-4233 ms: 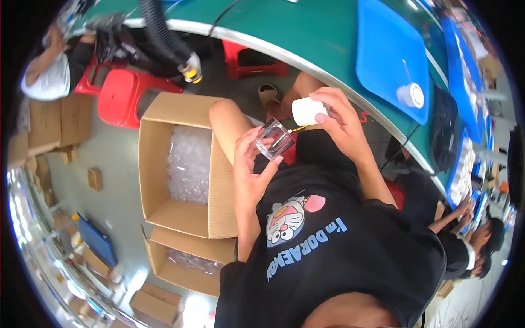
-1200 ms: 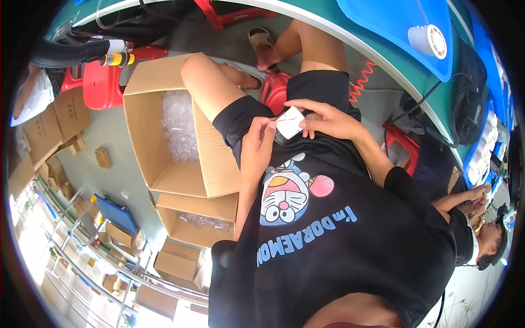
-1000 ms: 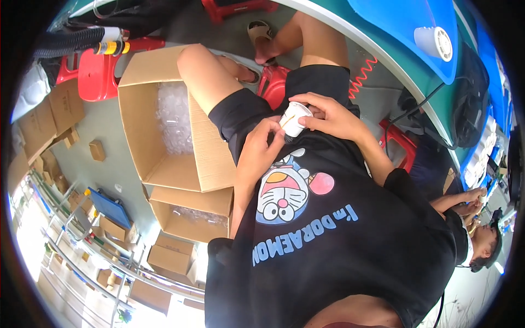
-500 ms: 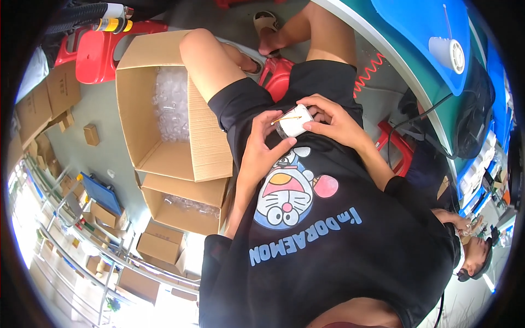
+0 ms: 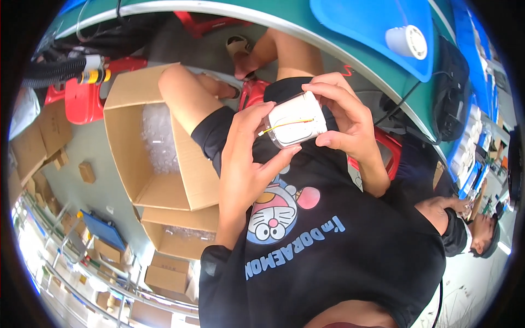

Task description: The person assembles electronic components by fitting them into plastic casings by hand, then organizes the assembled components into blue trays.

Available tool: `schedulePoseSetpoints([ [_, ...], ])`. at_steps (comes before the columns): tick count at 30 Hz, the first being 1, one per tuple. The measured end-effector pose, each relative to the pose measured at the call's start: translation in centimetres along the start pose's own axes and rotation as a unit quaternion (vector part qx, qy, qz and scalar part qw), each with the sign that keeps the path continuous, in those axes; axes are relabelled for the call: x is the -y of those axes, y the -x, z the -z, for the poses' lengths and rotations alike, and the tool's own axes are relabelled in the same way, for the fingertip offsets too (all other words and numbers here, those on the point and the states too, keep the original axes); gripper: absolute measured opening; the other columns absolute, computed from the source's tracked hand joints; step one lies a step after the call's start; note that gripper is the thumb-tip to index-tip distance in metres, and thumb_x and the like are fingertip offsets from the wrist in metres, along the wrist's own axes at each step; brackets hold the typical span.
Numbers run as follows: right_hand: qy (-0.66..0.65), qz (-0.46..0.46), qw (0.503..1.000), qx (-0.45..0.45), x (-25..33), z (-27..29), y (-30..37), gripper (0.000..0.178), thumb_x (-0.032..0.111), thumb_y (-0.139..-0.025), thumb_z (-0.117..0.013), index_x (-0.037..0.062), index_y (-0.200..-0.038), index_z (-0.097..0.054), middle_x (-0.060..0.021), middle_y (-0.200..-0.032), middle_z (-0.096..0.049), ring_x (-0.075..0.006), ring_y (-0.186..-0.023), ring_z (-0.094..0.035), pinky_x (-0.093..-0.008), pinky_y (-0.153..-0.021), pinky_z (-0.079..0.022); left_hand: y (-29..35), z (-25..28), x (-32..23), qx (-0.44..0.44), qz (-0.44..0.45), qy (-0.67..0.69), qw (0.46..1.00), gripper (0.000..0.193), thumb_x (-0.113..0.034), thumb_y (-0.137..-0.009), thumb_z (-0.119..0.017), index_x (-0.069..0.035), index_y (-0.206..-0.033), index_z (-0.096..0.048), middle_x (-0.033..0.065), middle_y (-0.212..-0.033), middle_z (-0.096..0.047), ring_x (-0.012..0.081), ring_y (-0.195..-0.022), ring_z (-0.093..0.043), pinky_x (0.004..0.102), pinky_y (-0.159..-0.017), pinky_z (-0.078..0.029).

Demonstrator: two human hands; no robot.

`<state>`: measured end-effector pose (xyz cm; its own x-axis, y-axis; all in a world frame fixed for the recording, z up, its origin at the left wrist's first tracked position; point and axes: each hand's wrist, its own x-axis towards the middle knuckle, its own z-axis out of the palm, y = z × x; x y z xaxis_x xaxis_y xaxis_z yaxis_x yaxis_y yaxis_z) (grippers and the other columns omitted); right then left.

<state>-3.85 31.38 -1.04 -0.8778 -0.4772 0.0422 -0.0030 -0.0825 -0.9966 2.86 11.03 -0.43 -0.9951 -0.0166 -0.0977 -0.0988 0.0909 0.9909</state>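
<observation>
A white cylinder (image 5: 298,112) with a clear plastic part (image 5: 273,136) at its left end is held between my two hands, above my lap. A thin yellow and red wire (image 5: 290,123) with a small white connector lies along its side. My left hand (image 5: 243,147) is closed on the clear end, thumb on the near side and fingers on the far side. At the white right end, my right hand (image 5: 350,117) curls around with fingertips on the far edge and thumb by the near edge.
An open cardboard box (image 5: 145,191) holding clear plastic pieces (image 5: 158,136) stands left of my legs, with another box (image 5: 178,232) beside it. On the green table (image 5: 372,63), another white cylinder (image 5: 407,42) sits on a blue mat (image 5: 350,22). Red stools (image 5: 85,101) stand around; a co-worker (image 5: 454,221) sits at right.
My hands have lifted the cylinder off my lap, so it appears larger. The view has shifted, and more of the green table shows at the top.
</observation>
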Motion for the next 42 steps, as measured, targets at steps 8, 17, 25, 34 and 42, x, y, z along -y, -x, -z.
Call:
schedulePoseSetpoints([
  [8,-0.037,0.035,0.998,-0.032,1.1,1.9,0.5,0.068,0.015,-0.068,-0.085,-0.0025,-0.128,-0.057,-0.0099,-0.121,-0.049,-0.0203,-0.114,-0.051,-0.0328,-0.096,-0.042,-2.2,-1.3,-1.7,0.061,-0.028,0.041,0.997,0.068,-0.003,-0.069,-0.084,-0.002,-0.129,-0.052,0.0148,-0.120,-0.056,0.0244,-0.107,-0.061,0.0348,-0.092,-0.052],
  [17,-0.101,0.039,0.988,-0.110,0.0,2.0,0.5,0.067,0.035,-0.079,-0.080,-0.0035,-0.128,-0.055,-0.0098,-0.121,-0.050,-0.0209,-0.115,-0.053,-0.0343,-0.099,-0.041,-3.3,-3.4,-2.3,0.065,-0.020,0.056,0.996,0.066,-0.005,-0.072,-0.084,0.002,-0.128,-0.050,0.0151,-0.120,-0.056,0.0247,-0.106,-0.063,0.0343,-0.089,-0.055],
  [25,-0.003,0.045,0.986,-0.161,0.3,1.1,0.4,0.070,0.049,-0.088,-0.066,-0.0043,-0.130,-0.053,-0.0110,-0.121,-0.053,-0.0208,-0.112,-0.055,-0.0334,-0.098,-0.041,-3.5,-4.2,-2.4,0.067,0.005,0.111,0.992,0.064,-0.006,-0.074,-0.083,0.003,-0.126,-0.047,0.0156,-0.121,-0.058,0.0230,-0.107,-0.064,0.0332,-0.090,-0.054],
  [34,-0.086,0.165,0.977,-0.107,1.5,-0.1,-2.5,0.084,0.038,-0.084,-0.069,0.0001,-0.146,-0.027,-0.0305,-0.145,-0.036,-0.0385,-0.128,-0.049,-0.0471,-0.103,-0.044,-5.4,-4.3,-4.6,0.053,0.128,0.379,0.915,0.046,-0.007,-0.083,-0.077,0.007,-0.117,-0.048,0.0170,-0.113,-0.061,0.0183,-0.105,-0.063,0.0294,-0.092,-0.051],
  [42,-0.031,0.232,0.968,-0.094,2.5,3.0,-5.0,0.091,0.009,-0.068,-0.083,0.0056,-0.143,-0.032,-0.0304,-0.139,-0.043,-0.0418,-0.124,-0.053,-0.0483,-0.102,-0.046,-5.8,-3.8,-7.3,0.119,0.049,0.357,0.925,0.051,-0.005,-0.084,-0.075,0.007,-0.125,-0.049,0.0171,-0.110,-0.065,0.0224,-0.105,-0.065,0.0322,-0.092,-0.050],
])
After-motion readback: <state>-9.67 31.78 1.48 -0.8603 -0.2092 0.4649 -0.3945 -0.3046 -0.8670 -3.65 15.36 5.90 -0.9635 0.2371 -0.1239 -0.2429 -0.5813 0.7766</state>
